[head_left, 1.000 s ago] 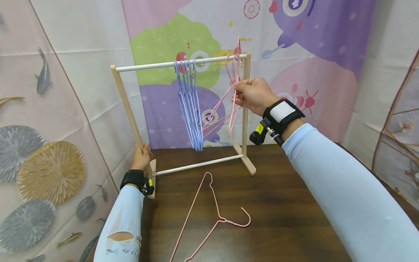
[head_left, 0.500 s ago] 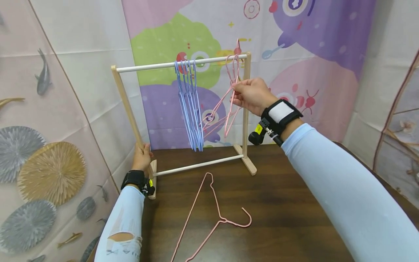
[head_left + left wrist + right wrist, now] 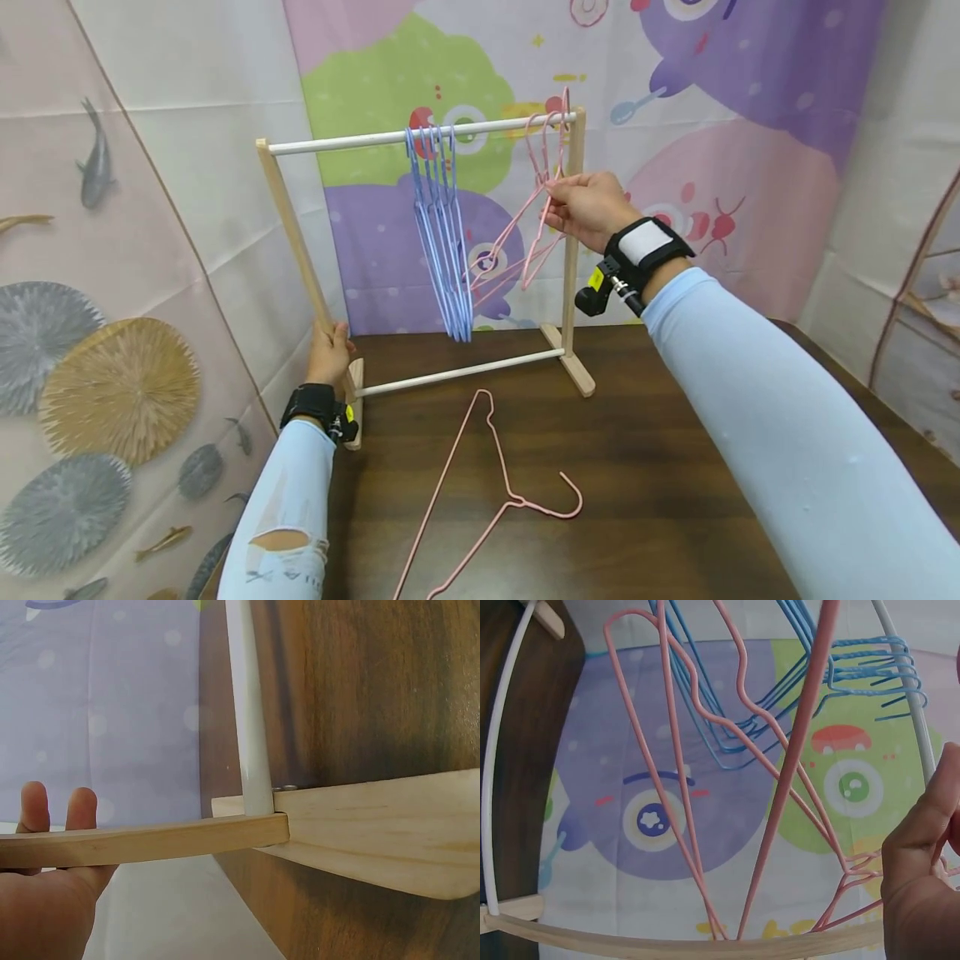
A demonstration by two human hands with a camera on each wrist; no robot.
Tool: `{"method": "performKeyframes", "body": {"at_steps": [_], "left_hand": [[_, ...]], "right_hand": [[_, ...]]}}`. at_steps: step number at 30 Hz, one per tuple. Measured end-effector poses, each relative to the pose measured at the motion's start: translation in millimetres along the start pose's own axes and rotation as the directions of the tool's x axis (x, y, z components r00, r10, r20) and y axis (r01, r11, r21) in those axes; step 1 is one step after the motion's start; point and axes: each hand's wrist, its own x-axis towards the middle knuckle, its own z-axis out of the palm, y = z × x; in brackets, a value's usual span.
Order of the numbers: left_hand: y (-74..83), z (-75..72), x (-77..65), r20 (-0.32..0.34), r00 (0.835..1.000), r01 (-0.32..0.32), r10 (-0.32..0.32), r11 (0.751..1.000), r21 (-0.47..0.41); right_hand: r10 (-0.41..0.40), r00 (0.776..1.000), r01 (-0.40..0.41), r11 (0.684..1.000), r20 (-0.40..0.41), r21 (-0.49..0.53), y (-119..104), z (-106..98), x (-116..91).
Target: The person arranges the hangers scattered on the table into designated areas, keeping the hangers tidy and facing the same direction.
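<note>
My left hand (image 3: 327,357) grips the left wooden post (image 3: 297,242) of a small clothes rack low down; in the left wrist view its fingertips (image 3: 82,808) show past the post (image 3: 172,841). My right hand (image 3: 591,208) pinches a pink hanger (image 3: 534,247) just under its hook, at the right end of the white rail (image 3: 337,143). That hook rises above the rail. Beside it, two other pink hangers (image 3: 517,218) hang from the rail. Several blue hangers (image 3: 444,250) hang bunched at the middle. In the right wrist view the held hanger (image 3: 786,776) crosses close to the camera.
One more pink hanger (image 3: 517,502) lies on the dark wooden table (image 3: 660,467) in front of the rack. A lower white bar (image 3: 457,373) joins the rack's feet (image 3: 576,373). A cartoon-print cloth (image 3: 397,83) hangs behind.
The head view has shifted slightly. My right hand has brought the pink hanger's hook a little lower toward the rail, and the hanger's lower part has swung left. The left hand keeps its grip.
</note>
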Motion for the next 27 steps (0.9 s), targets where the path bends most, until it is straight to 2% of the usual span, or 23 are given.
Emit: {"method": "performKeyframes", "body": {"at_steps": [10, 16, 20, 24, 27], "left_hand": [[2.7, 3.2, 1.7, -0.012, 1.000, 0.011, -0.011, 1.000, -0.028], [0.6, 4.3, -0.1, -0.022, 1.000, 0.008, -0.010, 0.997, -0.070], [1.0, 3.0, -1.6, -0.014, 1.000, -0.001, 0.000, 0.999, -0.035], [1.5, 0.2, -1.4, -0.011, 1.000, 0.007, -0.007, 1.000, -0.005], [1.8, -1.4, -0.7, -0.003, 1.000, 0.013, -0.013, 1.000, -0.003]], "right_hand": [[0.000, 0.999, 0.001, 1.000, -0.046, 0.012, -6.1, -3.5, 1.3], [0.082, 0.996, -0.083, 0.996, -0.022, -0.039, 9.9, -6.9, 2.0], [0.100, 0.995, -0.102, 0.993, -0.025, -0.068, 20.3, -6.2, 2.6], [0.093, 0.996, -0.092, 0.982, -0.002, -0.164, 30.1, -2.2, 2.4], [0.075, 0.997, -0.063, 0.953, 0.030, -0.295, 38.4, 3.9, 1.1]]}}
